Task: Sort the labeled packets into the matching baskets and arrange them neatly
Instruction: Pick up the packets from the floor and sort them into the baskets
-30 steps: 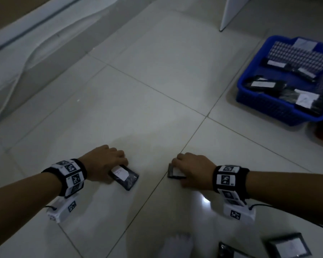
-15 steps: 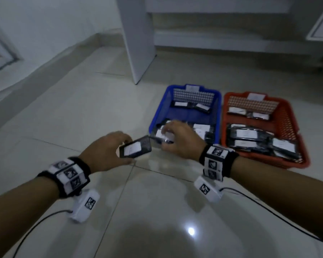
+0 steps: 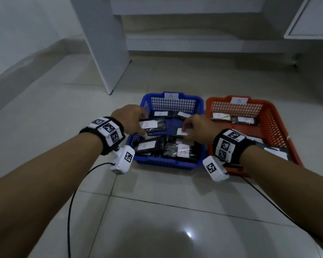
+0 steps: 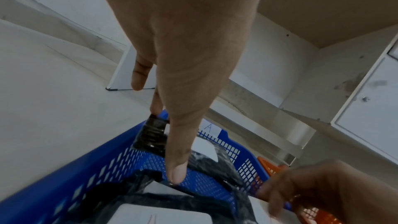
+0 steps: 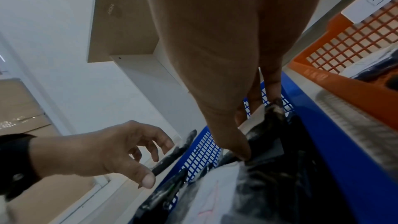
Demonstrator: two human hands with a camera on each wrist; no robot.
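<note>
My left hand [image 3: 141, 125] pinches a black packet [image 3: 153, 125] with a white "A" label by its edges, over the left side of the blue basket [image 3: 168, 162], which carries an "A" tag [image 3: 171, 95]. In the left wrist view the thumb and fingers [image 4: 176, 173] span that packet [image 4: 150, 135]. My right hand [image 3: 185, 128] pinches a second black packet [image 3: 182, 132] by its white label over the basket's middle. The right wrist view shows that packet [image 5: 264, 135] between thumb and fingers. Several "A" packets [image 3: 183, 150] lie inside.
An orange basket [image 3: 291, 146] tagged "B" [image 3: 239, 100] stands touching the blue one on the right and holds several packets. A white furniture panel [image 3: 108, 53] and shelving rise behind the baskets. Pale tiled floor [image 3: 157, 220] spreads in front, with wrist cables trailing across it.
Both hands lifted their packets off the floor and carried them forward over the blue basket. The head view swung from the bare floor to face both baskets.
</note>
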